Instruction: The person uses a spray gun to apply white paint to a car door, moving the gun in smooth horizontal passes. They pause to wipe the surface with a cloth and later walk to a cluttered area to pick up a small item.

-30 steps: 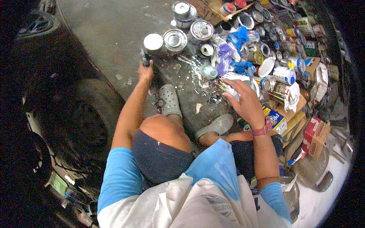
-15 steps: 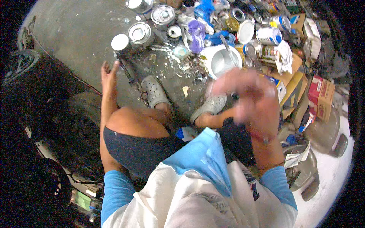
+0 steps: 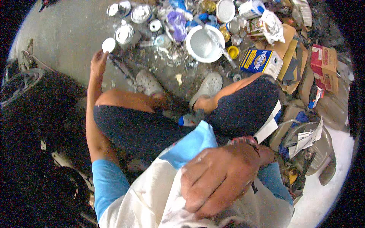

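Observation:
At the far left, the bent fingers of my left hand [image 3: 99, 62] close on the near edge of a small white-topped can [image 3: 108, 45]. My right hand [image 3: 222, 176], large and close, is raised in front of my white and blue shirt [image 3: 190, 144]. Its back faces up and its fingers curl under. Whatever those fingertips hold, if anything, is hidden. A red band [image 3: 245, 140] circles that wrist. Past my feet stands a white bucket [image 3: 205, 43] with a long, paint-smeared stick [image 3: 216, 38] leaning across its rim.
Paint cans [image 3: 124, 34] cluster beyond the white-topped can. Purple and blue rags [image 3: 176, 26], jars and a yellow lid [image 3: 233, 52] lie around the bucket. A blue and yellow box [image 3: 258, 60], a red carton [image 3: 323, 68] and cardboard crowd the right. A dark wheel [image 3: 23, 85] is at left.
My left hand has moved up to the white-topped can, its fingers going from spread to bent. My right hand has swung back from near the bucket to my chest. The view has shifted.

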`<action>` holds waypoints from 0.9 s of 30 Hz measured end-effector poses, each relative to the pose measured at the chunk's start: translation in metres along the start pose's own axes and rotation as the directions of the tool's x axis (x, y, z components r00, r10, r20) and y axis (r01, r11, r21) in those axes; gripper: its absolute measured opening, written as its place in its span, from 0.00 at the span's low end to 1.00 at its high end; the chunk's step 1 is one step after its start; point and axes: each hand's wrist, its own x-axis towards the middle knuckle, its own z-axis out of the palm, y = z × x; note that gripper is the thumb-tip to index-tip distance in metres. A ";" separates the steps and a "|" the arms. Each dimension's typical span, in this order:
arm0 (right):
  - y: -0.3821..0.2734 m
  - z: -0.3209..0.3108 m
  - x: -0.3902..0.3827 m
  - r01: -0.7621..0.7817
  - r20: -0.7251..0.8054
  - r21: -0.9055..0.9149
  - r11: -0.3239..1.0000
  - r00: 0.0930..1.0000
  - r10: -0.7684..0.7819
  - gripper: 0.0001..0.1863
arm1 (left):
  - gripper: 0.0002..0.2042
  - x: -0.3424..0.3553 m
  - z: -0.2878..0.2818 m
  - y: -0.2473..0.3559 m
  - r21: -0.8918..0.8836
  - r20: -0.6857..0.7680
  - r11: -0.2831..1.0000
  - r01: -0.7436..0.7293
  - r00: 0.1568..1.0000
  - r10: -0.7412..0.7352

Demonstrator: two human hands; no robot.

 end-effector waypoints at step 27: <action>-0.032 -0.001 -0.226 -0.836 -0.745 -0.440 0.328 0.137 -0.652 0.11 | 0.15 -0.282 -0.111 0.201 0.510 0.173 0.806 -0.300 0.954 0.246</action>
